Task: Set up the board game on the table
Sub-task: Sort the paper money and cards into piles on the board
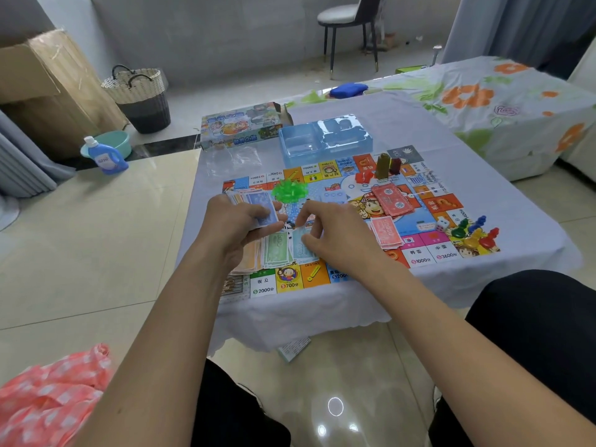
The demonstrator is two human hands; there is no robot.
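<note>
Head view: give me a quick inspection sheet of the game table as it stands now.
Surface: white tablecloth under the colourful printed game board.
Job's things: sorted green paper money pile; red paper notes; white die; coloured plastic pawns; green plastic houses heap.
Clutter: clear blue plastic tray; printed game box.
Grippers: left hand grips a blue note stack; right hand pinches a light-blue note.
Cables: nothing seen.
Surroundings: grey chair, woven basket.
</note>
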